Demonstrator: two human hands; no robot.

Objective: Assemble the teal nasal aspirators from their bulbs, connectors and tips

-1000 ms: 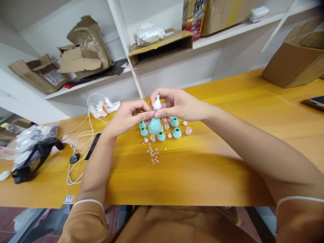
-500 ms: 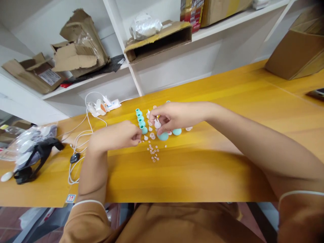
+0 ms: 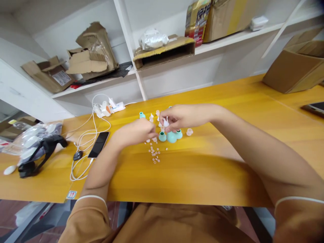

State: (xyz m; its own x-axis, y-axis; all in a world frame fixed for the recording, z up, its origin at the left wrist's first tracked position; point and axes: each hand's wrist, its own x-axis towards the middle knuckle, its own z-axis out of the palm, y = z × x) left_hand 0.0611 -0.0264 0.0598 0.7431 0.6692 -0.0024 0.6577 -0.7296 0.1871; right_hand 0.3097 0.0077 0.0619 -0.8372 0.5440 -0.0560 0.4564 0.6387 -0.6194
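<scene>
My right hand (image 3: 177, 116) pinches a small white piece with a narrow tip (image 3: 166, 122) just above the table. Below its fingers stand a teal round-bodied piece with an open neck (image 3: 162, 137) and a larger teal piece (image 3: 171, 137). My left hand (image 3: 138, 131) reaches in from the left, fingers curled down beside the open-necked teal piece; what they hold, if anything, is hidden. Small pale rings (image 3: 153, 154) lie scattered in front of it. Behind the hands are another teal piece (image 3: 142, 115) and several small white parts (image 3: 151, 117).
A phone (image 3: 99, 145) and white cables (image 3: 82, 138) lie left of my left arm, with a power strip (image 3: 118, 107) behind. Farther left are a black strap (image 3: 45, 153) and plastic bags. A cardboard box (image 3: 291, 71) stands at the back right, below shelves with more boxes.
My left hand has moved right, closer to my right hand, uncovering the phone. My right hand still holds the white piece. The camera view has shifted slightly.
</scene>
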